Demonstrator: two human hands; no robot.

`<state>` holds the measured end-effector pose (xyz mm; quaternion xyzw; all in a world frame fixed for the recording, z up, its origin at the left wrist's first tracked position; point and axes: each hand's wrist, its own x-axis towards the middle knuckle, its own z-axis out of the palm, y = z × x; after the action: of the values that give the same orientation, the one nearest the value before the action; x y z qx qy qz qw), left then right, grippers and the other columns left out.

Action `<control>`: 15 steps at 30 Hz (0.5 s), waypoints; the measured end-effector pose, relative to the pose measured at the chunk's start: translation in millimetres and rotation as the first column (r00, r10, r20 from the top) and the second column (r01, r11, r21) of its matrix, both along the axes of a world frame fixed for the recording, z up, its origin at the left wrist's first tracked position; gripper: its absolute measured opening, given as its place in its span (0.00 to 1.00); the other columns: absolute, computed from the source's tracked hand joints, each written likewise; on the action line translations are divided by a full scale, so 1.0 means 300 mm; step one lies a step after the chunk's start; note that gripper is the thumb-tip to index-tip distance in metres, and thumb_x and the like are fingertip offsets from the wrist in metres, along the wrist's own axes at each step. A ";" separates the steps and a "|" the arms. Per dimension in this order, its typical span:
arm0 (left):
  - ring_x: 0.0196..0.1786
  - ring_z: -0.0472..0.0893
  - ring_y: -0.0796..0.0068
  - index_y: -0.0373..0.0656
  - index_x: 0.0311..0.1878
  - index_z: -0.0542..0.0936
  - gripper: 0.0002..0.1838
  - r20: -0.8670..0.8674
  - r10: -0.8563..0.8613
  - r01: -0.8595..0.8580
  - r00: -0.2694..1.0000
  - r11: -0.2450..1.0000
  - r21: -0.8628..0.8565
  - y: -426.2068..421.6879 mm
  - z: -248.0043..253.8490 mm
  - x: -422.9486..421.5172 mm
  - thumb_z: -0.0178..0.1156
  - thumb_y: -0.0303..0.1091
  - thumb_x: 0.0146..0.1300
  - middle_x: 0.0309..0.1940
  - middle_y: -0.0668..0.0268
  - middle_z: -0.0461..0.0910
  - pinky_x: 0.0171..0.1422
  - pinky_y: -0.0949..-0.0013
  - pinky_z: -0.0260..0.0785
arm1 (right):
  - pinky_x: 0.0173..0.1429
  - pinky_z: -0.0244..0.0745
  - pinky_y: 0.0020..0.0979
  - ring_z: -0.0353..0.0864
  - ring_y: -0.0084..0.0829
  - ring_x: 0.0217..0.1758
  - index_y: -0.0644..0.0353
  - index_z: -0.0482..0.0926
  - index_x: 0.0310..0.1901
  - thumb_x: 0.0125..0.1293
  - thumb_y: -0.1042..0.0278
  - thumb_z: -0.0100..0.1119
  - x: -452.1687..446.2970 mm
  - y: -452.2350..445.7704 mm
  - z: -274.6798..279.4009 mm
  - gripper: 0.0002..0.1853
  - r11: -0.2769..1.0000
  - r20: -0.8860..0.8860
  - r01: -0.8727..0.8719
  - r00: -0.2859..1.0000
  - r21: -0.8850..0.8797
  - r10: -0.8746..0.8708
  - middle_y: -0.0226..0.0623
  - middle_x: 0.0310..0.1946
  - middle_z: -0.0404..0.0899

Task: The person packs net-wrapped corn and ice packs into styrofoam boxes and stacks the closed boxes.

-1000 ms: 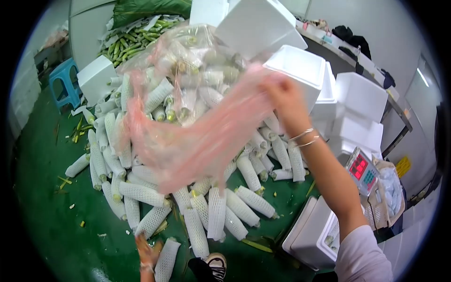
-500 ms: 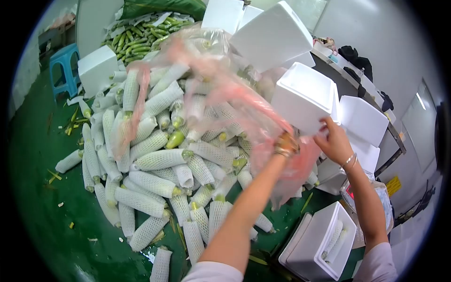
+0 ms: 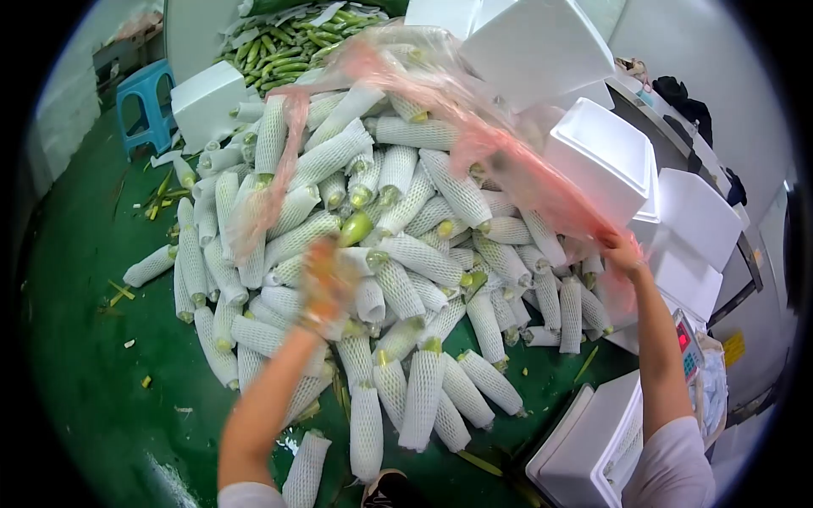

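Sheet [image 3: 512,157]: thin pink plastic; lies across the back and right of the pile, tapering toward the right hand; a narrow strip hangs down over the pile's left side.
Right hand [image 3: 622,251]: fingers closed on the sheet's right end; positioned at the pile's right edge, just in front of the foam box [image 3: 593,165].
Left hand [image 3: 329,284]: blurred, over the front middle of the pile; finger spread, and whether anything is held, cannot be told.
Wrapped vegetables [image 3: 421,261]: heaped in white net sleeves at centre, lying at mixed angles; the sheet leaves the front and middle uncovered.
Green vegetable [image 3: 355,229]: unsleeved at its visible part, near the left hand.
Left edge: ragged; one sleeved piece points outward. Green floor [image 3: 93,372] extends beyond it, carrying a few scraps, with a blue stool [image 3: 151,106] farther back.
Front edge: sleeved ends point toward a shoe [image 3: 386,489]; a narrow floor strip lies between. One sleeved piece rests apart, left of the shoe.
Right edge: bounded at the rear by foam boxes; a floor strip separates the pile from the low box [image 3: 584,449]. The scale [image 3: 688,347] stands behind that box.
Back edge: bordered by a heap of loose green pods [image 3: 284,55].
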<state>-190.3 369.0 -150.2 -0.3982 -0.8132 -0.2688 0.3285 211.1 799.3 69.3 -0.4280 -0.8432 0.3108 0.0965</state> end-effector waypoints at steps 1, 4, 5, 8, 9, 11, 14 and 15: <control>0.55 0.72 0.45 0.32 0.63 0.64 0.33 -0.155 0.268 -0.264 0.951 0.964 0.044 -0.043 0.061 -0.189 0.55 0.45 0.61 0.57 0.45 0.70 0.59 0.48 0.64 | 0.55 0.71 0.32 0.78 0.35 0.48 0.65 0.71 0.56 0.61 0.67 0.54 0.063 0.002 -0.001 0.22 0.965 -0.278 0.035 0.954 -0.258 -0.109 0.45 0.44 0.79; 0.52 0.75 0.53 0.40 0.62 0.67 0.27 0.145 0.308 -0.300 0.940 0.951 -0.075 -0.094 0.236 -0.508 0.54 0.42 0.61 0.55 0.50 0.73 0.55 0.56 0.69 | 0.53 0.72 0.35 0.78 0.41 0.48 0.65 0.72 0.53 0.55 0.68 0.58 0.172 -0.056 -0.003 0.22 0.788 -0.548 0.034 0.701 -0.614 -0.457 0.47 0.45 0.79; 0.50 0.77 0.55 0.41 0.60 0.70 0.25 0.280 0.311 -0.282 0.908 0.949 -0.139 -0.088 0.253 -0.575 0.54 0.41 0.61 0.53 0.50 0.74 0.53 0.58 0.70 | 0.53 0.72 0.36 0.78 0.42 0.48 0.65 0.72 0.53 0.54 0.68 0.58 0.182 -0.077 -0.002 0.23 0.898 -0.497 0.181 0.781 -0.401 -0.379 0.47 0.45 0.78; 0.45 0.79 0.60 0.42 0.51 0.75 0.18 0.519 0.155 -0.148 0.841 0.987 -0.054 -0.071 0.311 -0.591 0.56 0.39 0.59 0.48 0.51 0.77 0.48 0.60 0.71 | 0.54 0.70 0.39 0.76 0.46 0.47 0.65 0.72 0.51 0.51 0.70 0.58 0.192 -0.147 -0.047 0.23 0.850 -0.183 0.345 0.938 0.398 -0.295 0.48 0.45 0.78; 0.44 0.79 0.61 0.42 0.48 0.77 0.15 0.570 -0.017 -0.080 0.821 0.986 0.146 -0.061 0.277 -0.580 0.57 0.37 0.59 0.46 0.52 0.78 0.46 0.60 0.71 | 0.54 0.70 0.41 0.76 0.48 0.46 0.65 0.72 0.51 0.50 0.70 0.58 0.185 -0.195 -0.075 0.23 0.720 -0.059 0.292 0.942 0.630 -0.331 0.48 0.44 0.78; 0.41 0.79 0.61 0.41 0.42 0.79 0.11 0.436 -0.164 -0.039 0.885 0.907 0.419 0.000 0.035 -0.591 0.57 0.34 0.57 0.42 0.53 0.79 0.44 0.63 0.70 | 0.52 0.69 0.43 0.75 0.51 0.43 0.63 0.71 0.50 0.49 0.72 0.59 0.132 -0.318 -0.091 0.23 0.521 0.127 0.030 0.956 0.853 -0.263 0.48 0.42 0.77; 0.37 0.78 0.65 0.41 0.47 0.76 0.16 -0.218 -0.011 0.059 0.976 0.976 0.211 0.049 0.157 -0.350 0.58 0.39 0.58 0.40 0.59 0.78 0.41 0.66 0.70 | 0.47 0.70 0.42 0.74 0.48 0.41 0.63 0.72 0.48 0.48 0.73 0.60 -0.102 -0.742 0.037 0.22 0.343 0.315 -0.298 0.949 0.891 0.006 0.46 0.42 0.75; 0.33 0.78 0.71 0.43 0.49 0.76 0.17 -0.046 -0.043 0.054 0.998 0.966 0.251 0.072 0.229 -0.277 0.59 0.41 0.60 0.38 0.63 0.79 0.37 0.69 0.70 | 0.45 0.71 0.40 0.76 0.46 0.39 0.62 0.73 0.46 0.49 0.72 0.61 -0.133 -0.811 0.056 0.20 0.435 0.291 -0.296 0.953 0.850 0.079 0.45 0.39 0.76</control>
<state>-273.4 390.7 -81.6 -0.3783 -0.7556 -0.3699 0.3861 171.2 556.0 86.2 -0.2479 -0.9281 -0.2108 0.1808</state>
